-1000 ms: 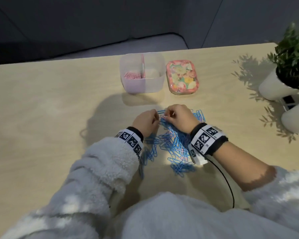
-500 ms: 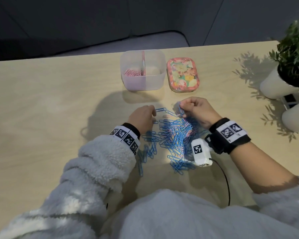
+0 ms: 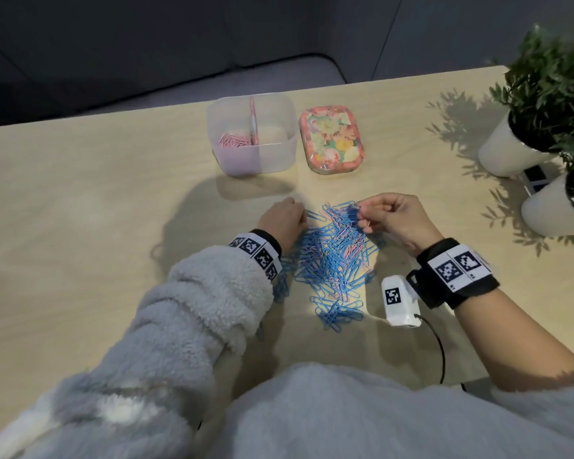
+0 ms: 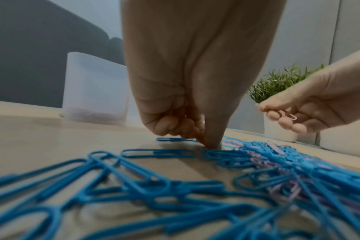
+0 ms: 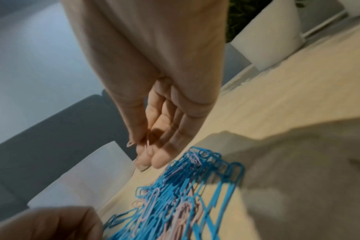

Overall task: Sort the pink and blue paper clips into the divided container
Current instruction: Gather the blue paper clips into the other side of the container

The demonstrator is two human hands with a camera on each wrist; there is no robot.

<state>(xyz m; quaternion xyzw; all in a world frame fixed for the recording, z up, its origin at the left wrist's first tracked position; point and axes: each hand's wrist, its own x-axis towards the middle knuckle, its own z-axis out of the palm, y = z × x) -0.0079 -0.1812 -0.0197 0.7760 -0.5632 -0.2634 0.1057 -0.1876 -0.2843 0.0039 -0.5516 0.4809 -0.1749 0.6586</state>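
While right hand point(image 3: 400, 218) pinches pink clip point(image 4: 290, 116), left hand point(image 3: 280, 220) curled empty, floral tin point(image 3: 332, 140) beside container point(image 3: 251, 154)

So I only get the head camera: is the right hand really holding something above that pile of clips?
Observer: Yes. In the left wrist view the right hand pinches a single pink paper clip between thumb and fingers, off the table.
Operator: And the left hand, what is it doing?
Observer: The left hand has its fingers curled, with the fingertips pressed down on the table right beside a blue paper clip. I cannot tell whether they pinch it.
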